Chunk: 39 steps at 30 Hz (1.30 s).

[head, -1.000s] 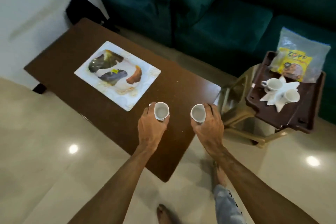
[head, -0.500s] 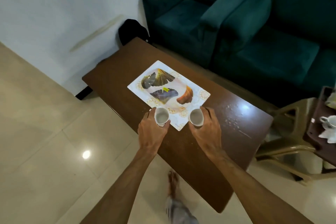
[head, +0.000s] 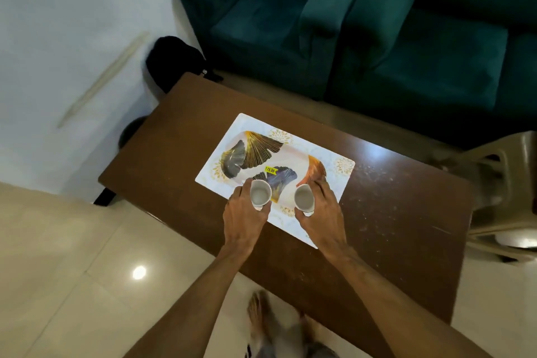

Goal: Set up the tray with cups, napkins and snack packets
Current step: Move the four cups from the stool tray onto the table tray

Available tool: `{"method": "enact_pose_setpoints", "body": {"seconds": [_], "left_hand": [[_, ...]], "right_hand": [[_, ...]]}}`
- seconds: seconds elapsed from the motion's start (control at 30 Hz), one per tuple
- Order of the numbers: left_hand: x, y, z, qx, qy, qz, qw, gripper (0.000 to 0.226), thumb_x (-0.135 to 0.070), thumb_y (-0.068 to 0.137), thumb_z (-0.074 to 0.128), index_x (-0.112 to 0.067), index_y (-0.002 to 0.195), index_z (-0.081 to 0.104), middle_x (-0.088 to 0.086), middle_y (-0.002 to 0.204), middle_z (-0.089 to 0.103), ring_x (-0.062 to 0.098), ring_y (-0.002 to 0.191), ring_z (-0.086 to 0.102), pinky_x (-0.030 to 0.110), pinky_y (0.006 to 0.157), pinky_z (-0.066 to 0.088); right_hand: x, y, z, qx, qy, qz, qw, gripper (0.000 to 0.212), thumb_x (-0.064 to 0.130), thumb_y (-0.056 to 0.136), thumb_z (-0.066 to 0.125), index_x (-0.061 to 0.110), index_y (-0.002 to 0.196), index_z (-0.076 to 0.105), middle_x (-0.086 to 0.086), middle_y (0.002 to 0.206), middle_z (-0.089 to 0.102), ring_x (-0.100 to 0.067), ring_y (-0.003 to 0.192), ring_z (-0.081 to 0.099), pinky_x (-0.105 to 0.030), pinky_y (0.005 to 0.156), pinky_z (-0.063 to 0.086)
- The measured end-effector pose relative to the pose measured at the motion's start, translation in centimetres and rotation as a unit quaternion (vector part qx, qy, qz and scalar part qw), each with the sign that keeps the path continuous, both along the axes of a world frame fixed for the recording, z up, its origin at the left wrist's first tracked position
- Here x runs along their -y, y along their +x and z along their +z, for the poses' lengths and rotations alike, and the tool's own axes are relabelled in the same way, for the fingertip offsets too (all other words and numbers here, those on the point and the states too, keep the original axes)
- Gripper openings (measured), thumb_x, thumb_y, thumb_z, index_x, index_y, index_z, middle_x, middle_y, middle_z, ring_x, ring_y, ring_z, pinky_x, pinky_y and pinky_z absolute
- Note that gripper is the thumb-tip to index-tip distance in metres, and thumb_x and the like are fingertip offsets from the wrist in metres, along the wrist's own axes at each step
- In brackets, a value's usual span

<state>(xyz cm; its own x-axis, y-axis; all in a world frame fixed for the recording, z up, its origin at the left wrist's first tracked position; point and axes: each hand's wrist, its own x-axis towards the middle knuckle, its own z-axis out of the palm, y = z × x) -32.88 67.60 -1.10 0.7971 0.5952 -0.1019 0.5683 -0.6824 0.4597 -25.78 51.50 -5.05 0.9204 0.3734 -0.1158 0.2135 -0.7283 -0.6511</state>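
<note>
Left hand (head: pixel 245 212): fingers and thumb wrapped round the left cup (head: pixel 260 193), clamped on its side; mouth facing up
Left cup: small, round, smooth white, nothing inside; held over the tray's near edge; touching the tray or not, can't tell
Right hand (head: pixel 321 213): same story, fingers curled tight round the right cup (head: pixel 303 197); thumb on the near side
Right cup: white, glossy, tipped a little toward its twin; the two side by side, just apart
Tray (head: pixel 220 151): flat white rectangle; fan-shaped leaf prints in grey, gold and orange; small yellow sticker (head: pixel 271 169) mid-tray; lies askew on the table (head: pixel 162 160)
Table: dark brown wood, polished, rounded corners; pale specks across its right half
Sofa (head: pixel 348 23): teal, plush, fat rounded cushions; behind the table
Chair (head: pixel 499 183): beige moulded plastic, at the right edge
Floor (head: pixel 58 256): cream tiles, glossy; one bright lamp glint
</note>
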Motion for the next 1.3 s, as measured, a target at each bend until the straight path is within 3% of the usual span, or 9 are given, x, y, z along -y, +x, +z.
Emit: {"method": "enact_pose_setpoints", "body": {"seconds": [0.2, 0.4, 0.67, 0.77, 0.83, 0.93, 1.07, 1.2, 1.3], "left_hand": [[-5.2, 6.9, -5.8, -0.017, -0.031, -0.051, 0.998, 0.067, -0.050, 0.081, 0.078, -0.014, 0.134, 0.056, 0.008, 0.122, 0.069, 0.029, 0.110, 0.067, 0.044, 0.086, 0.058], [-9.3, 11.8, -10.2, -0.015, -0.032, -0.095, 0.995, 0.067, -0.043, 0.082, 0.080, -0.011, 0.136, 0.055, 0.011, 0.129, 0.067, 0.028, 0.116, 0.066, 0.043, 0.090, 0.059], [-12.0, 14.8, -12.5, -0.038, -0.013, -0.132, 0.990, 0.068, -0.044, 0.082, 0.079, -0.012, 0.137, 0.055, 0.010, 0.130, 0.067, 0.030, 0.118, 0.064, 0.040, 0.088, 0.055], [-12.1, 14.6, -12.5, -0.043, -0.028, -0.135, 0.990, 0.081, -0.047, 0.079, 0.082, -0.014, 0.144, 0.048, 0.014, 0.136, 0.064, 0.034, 0.122, 0.062, 0.045, 0.089, 0.056], [-12.0, 14.0, -12.1, -0.043, -0.025, -0.124, 0.991, 0.093, -0.049, 0.075, 0.085, -0.014, 0.149, 0.043, 0.019, 0.140, 0.060, 0.039, 0.128, 0.059, 0.050, 0.091, 0.056], [-11.7, 12.7, -11.5, -0.013, -0.013, -0.109, 0.994, 0.093, -0.048, 0.076, 0.084, -0.014, 0.151, 0.041, 0.021, 0.147, 0.053, 0.040, 0.133, 0.055, 0.051, 0.096, 0.054], [-9.7, 10.7, -10.0, 0.005, 0.002, -0.116, 0.993, 0.080, -0.041, 0.083, 0.079, -0.014, 0.149, 0.043, 0.018, 0.153, 0.046, 0.038, 0.141, 0.045, 0.054, 0.105, 0.047], [-5.0, 9.5, -7.5, 0.003, -0.028, -0.141, 0.990, 0.067, -0.041, 0.087, 0.073, -0.014, 0.143, 0.049, 0.013, 0.148, 0.047, 0.035, 0.136, 0.049, 0.051, 0.096, 0.053], [-0.2, 8.7, -5.6, 0.021, -0.024, -0.178, 0.984, 0.060, -0.034, 0.087, 0.074, -0.013, 0.140, 0.053, 0.013, 0.145, 0.051, 0.035, 0.130, 0.054, 0.052, 0.097, 0.056]], "right_hand": [[-5.4, 3.1, -4.5, -0.010, -0.016, -0.064, 0.998, 0.068, 0.025, 0.077, 0.085, 0.009, 0.136, 0.055, -0.009, 0.144, 0.053, -0.029, 0.128, 0.056, -0.041, 0.098, 0.054], [-10.1, 6.2, -8.1, -0.050, -0.040, -0.130, 0.989, 0.071, 0.030, 0.084, 0.079, 0.013, 0.145, 0.047, -0.007, 0.153, 0.044, -0.028, 0.141, 0.042, -0.047, 0.113, 0.042], [-13.7, 8.5, -9.8, -0.046, -0.101, -0.153, 0.982, 0.072, 0.028, 0.082, 0.078, 0.009, 0.144, 0.047, -0.008, 0.149, 0.047, -0.029, 0.133, 0.047, -0.041, 0.106, 0.044], [-13.9, 8.3, -9.7, -0.043, -0.100, -0.156, 0.982, 0.076, 0.029, 0.082, 0.079, 0.011, 0.147, 0.044, -0.008, 0.149, 0.046, -0.029, 0.131, 0.048, -0.042, 0.101, 0.048], [-13.7, 7.9, -9.4, -0.043, -0.097, -0.159, 0.982, 0.081, 0.035, 0.083, 0.078, 0.016, 0.151, 0.038, -0.007, 0.154, 0.043, -0.030, 0.137, 0.044, -0.047, 0.103, 0.048], [-12.6, 6.9, -8.8, -0.040, -0.076, -0.166, 0.982, 0.083, 0.044, 0.085, 0.074, 0.023, 0.154, 0.033, -0.003, 0.161, 0.035, -0.030, 0.147, 0.033, -0.054, 0.114, 0.037], [-9.9, 5.3, -7.3, -0.031, -0.041, -0.183, 0.982, 0.068, 0.046, 0.092, 0.065, 0.023, 0.150, 0.040, -0.001, 0.161, 0.035, -0.025, 0.148, 0.034, -0.047, 0.109, 0.044], [-4.7, 3.7, -4.8, -0.007, -0.030, -0.199, 0.980, 0.060, 0.039, 0.094, 0.065, 0.025, 0.148, 0.042, 0.002, 0.157, 0.039, -0.022, 0.139, 0.045, -0.043, 0.098, 0.053], [0.3, 2.6, -2.7, -0.003, -0.034, -0.216, 0.976, 0.057, 0.043, 0.096, 0.062, 0.025, 0.147, 0.043, 0.000, 0.158, 0.038, -0.023, 0.141, 0.043, -0.045, 0.105, 0.048]]}}
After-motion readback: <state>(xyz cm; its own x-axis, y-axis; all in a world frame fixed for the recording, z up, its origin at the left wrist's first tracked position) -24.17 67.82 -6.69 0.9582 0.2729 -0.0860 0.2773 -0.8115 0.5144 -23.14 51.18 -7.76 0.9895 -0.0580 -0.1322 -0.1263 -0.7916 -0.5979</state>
